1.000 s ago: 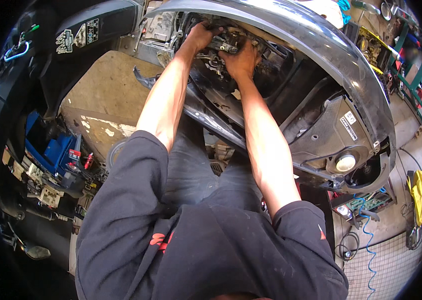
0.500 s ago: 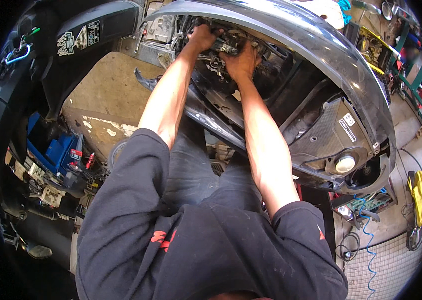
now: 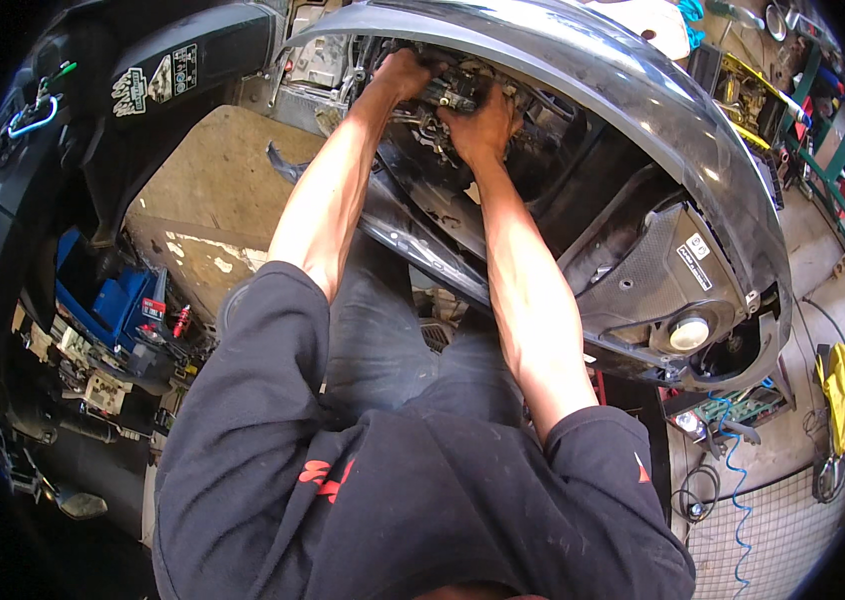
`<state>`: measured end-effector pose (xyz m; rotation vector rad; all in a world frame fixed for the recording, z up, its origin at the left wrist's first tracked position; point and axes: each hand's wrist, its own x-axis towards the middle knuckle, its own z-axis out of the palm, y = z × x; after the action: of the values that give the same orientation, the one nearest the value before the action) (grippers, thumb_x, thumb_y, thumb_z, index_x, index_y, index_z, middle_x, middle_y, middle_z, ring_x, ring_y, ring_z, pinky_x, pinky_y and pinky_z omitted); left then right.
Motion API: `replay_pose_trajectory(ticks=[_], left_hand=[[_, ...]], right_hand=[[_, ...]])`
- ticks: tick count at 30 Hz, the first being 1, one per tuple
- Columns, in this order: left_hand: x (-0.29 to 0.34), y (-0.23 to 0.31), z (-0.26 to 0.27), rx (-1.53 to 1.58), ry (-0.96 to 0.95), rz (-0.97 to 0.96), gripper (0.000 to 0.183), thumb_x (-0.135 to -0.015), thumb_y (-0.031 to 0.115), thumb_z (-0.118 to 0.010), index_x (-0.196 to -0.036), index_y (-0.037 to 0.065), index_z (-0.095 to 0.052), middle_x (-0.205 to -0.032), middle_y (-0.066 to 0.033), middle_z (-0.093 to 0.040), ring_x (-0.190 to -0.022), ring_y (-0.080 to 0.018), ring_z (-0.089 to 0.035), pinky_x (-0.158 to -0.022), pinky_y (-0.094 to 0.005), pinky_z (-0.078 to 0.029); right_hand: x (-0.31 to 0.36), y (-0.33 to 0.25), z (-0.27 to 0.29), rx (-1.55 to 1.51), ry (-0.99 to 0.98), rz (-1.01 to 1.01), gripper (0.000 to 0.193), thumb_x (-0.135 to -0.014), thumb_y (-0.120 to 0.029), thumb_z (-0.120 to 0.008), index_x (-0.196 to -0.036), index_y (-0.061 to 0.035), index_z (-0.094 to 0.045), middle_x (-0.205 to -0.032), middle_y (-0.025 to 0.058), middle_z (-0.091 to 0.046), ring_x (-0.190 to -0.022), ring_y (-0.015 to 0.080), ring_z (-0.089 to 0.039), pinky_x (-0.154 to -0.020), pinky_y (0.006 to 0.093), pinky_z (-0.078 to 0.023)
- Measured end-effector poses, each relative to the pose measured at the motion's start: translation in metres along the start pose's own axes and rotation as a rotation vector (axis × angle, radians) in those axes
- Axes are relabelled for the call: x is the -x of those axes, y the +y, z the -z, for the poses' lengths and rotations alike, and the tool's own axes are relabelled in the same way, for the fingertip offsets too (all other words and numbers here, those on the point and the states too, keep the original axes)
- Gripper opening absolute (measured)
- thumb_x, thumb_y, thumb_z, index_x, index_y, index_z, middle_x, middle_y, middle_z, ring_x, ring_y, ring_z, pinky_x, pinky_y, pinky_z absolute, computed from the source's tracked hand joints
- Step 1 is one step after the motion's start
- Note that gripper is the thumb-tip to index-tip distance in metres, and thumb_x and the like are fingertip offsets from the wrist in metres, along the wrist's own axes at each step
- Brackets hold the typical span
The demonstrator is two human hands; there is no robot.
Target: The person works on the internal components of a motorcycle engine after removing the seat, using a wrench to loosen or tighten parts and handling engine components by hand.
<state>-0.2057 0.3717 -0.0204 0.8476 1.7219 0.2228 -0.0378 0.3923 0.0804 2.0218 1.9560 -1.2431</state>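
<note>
Both arms reach forward into the opened body of a scooter, under a curved glossy dark panel [image 3: 583, 50]. My left hand [image 3: 402, 77] is bent around the left end of a dark metal-and-plastic engine part [image 3: 456, 97]. On its other side, my right hand [image 3: 484, 125] grips the same part with the thumb toward the left. Most of the fingertips are hidden behind the part and in shadow. Small metal fittings [image 3: 430, 130] show between the two hands, just below the part. A long dark trim panel [image 3: 423, 252] runs beneath my wrists.
A textured side cover [image 3: 665, 270] with a round pale cap lies to the right. Another dark vehicle [image 3: 143, 90] stands at left, above a blue bin [image 3: 108, 290] and assorted parts. Tool trays, a yellow cloth [image 3: 841, 385] and a coiled blue hose [image 3: 738, 480] are on the right.
My left forearm has shifted slightly left and my left hand has tilted a little. My right hand stays nearly in place on the engine part.
</note>
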Motion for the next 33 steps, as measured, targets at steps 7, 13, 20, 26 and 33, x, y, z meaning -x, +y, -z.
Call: replay_pose_trajectory(ticks=[7,13,20,26,33], left_hand=[[0.001,0.006,0.012,-0.023,-0.028,0.001,0.051,-0.091,0.029,-0.061,-0.13,-0.003,-0.052,-0.131,-0.0209,-0.057,-0.121,-0.0285,-0.052,-0.102,-0.0354,-0.039],[0.033,0.009,0.04,0.281,0.065,-0.205,0.042,-0.091,0.024,-0.048,-0.122,-0.002,-0.059,-0.125,-0.0228,-0.06,-0.121,-0.0309,-0.055,-0.1,-0.0384,-0.04],[0.038,0.023,0.049,0.37,-0.02,-0.123,0.034,-0.09,0.006,-0.049,-0.121,-0.004,-0.057,-0.115,-0.0075,-0.06,-0.107,-0.0171,-0.047,-0.098,-0.0313,-0.037],[0.034,-0.005,0.048,0.685,-0.014,-0.11,0.032,-0.087,0.007,-0.056,-0.117,-0.002,-0.062,-0.114,-0.0063,-0.065,-0.106,-0.015,-0.055,-0.097,-0.0313,-0.041],[0.038,0.014,0.048,0.51,0.029,-0.192,0.032,-0.087,0.012,-0.059,-0.116,-0.001,-0.065,-0.111,-0.0118,-0.069,-0.102,-0.0172,-0.059,-0.093,-0.0328,-0.044]], right_hand=[[-0.006,-0.018,-0.003,0.03,-0.077,-0.145,0.104,-0.063,-0.048,-0.082,-0.139,0.0035,-0.033,-0.136,0.026,-0.047,-0.129,0.0395,-0.04,-0.112,0.0521,-0.022],[-0.022,-0.055,-0.022,0.275,-0.043,-0.301,0.107,-0.068,-0.058,-0.075,-0.141,0.0058,-0.03,-0.144,0.0294,-0.037,-0.133,0.0421,-0.036,-0.113,0.0549,-0.02],[-0.026,-0.044,-0.028,0.383,0.047,-0.262,0.1,-0.072,-0.054,-0.074,-0.137,0.0093,-0.032,-0.139,0.0323,-0.041,-0.13,0.0445,-0.039,-0.109,0.057,-0.026],[-0.024,-0.064,-0.039,0.437,0.044,-0.291,0.094,-0.076,-0.053,-0.071,-0.136,0.0087,-0.035,-0.135,0.0318,-0.044,-0.126,0.0431,-0.044,-0.108,0.0578,-0.028],[-0.039,-0.057,-0.034,0.428,0.009,-0.341,0.086,-0.075,-0.056,-0.072,-0.131,0.005,-0.047,-0.129,0.0256,-0.052,-0.119,0.042,-0.051,-0.103,0.0573,-0.034]])
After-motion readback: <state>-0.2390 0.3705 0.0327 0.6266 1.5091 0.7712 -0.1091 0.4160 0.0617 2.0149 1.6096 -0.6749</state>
